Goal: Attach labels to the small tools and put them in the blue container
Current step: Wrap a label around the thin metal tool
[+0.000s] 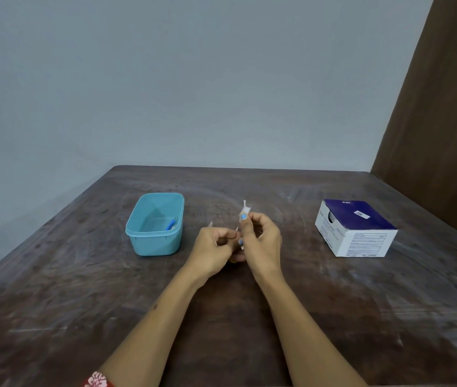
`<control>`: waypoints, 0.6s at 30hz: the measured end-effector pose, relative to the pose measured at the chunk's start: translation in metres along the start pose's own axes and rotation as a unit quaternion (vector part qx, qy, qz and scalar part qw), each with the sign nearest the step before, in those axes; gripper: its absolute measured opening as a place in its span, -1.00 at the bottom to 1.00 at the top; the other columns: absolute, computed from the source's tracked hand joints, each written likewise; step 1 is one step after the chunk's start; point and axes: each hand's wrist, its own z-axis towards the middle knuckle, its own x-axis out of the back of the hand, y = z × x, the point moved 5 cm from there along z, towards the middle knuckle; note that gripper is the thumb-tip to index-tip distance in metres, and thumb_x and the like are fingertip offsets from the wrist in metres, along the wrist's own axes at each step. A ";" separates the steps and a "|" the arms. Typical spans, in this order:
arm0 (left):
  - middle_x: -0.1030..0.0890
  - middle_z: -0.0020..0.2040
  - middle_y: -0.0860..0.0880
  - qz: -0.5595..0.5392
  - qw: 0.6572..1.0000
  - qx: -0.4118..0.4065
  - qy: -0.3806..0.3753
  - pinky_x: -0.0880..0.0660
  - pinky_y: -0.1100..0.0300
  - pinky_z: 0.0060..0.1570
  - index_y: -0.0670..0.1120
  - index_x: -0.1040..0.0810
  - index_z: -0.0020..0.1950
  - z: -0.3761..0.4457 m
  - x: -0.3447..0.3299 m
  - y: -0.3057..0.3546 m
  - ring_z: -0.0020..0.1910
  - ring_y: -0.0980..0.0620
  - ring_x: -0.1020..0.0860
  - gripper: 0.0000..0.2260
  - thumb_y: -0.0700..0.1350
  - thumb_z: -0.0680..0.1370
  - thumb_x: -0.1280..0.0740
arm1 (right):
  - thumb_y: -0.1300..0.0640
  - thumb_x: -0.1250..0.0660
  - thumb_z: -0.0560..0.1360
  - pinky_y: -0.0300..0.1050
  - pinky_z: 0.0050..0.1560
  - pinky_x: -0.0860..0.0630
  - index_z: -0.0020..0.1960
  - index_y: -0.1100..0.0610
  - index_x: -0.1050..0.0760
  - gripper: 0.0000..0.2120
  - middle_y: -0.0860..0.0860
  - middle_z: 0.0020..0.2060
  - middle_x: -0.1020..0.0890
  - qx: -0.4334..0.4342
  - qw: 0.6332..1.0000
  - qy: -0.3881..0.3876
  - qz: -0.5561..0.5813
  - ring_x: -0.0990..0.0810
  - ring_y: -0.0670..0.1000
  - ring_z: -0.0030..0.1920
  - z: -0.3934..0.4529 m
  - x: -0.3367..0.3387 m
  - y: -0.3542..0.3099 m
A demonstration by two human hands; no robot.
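My right hand (262,241) pinches a small tool (244,216) with a blue part and a pale wrapper or label sticking up above my fingers. Close beside it, my left hand (215,245) is curled, its fingertips meeting the lower end of the same piece; a thin pale strip (210,224) pokes out above its knuckles. Both hands hover over the middle of the dark wooden table (82,289). To the left stands the blue container (149,241), open, with one small blue tool (171,224) lying inside it.
A blue and white cardboard box (357,229) sits at the right of the table. A grey wall runs behind the table, and a brown panel (439,135) rises at the far right. A red patterned sleeve (97,380) shows at the bottom edge.
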 end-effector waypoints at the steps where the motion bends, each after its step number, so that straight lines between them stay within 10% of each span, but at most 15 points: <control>1: -0.67 -0.18 -0.10 0.001 1.000 0.000 -0.002 -0.55 0.33 -0.31 -0.23 -0.61 0.01 0.000 -0.001 0.000 -0.33 0.13 -0.65 -0.84 -0.35 0.54 -0.26 | -0.02 -0.29 0.52 -0.03 -0.26 -0.62 0.02 0.13 -0.54 -0.78 0.04 -0.23 -0.64 -0.003 1.000 0.008 -0.004 -0.61 -0.06 -0.29 0.001 0.001 0.000; 18: -0.69 -0.13 -0.11 0.038 0.996 -0.035 0.069 -0.60 0.16 -0.17 -0.14 -0.64 0.02 0.004 0.008 -0.001 -0.20 0.03 -0.66 -0.82 -0.31 0.53 -0.28 | 0.04 -0.32 0.50 -0.07 -0.37 -0.61 -0.11 0.16 -0.55 -0.82 0.05 -0.30 -0.63 0.027 0.999 -0.005 -0.022 -0.62 -0.02 -0.33 -0.004 -0.004 -0.003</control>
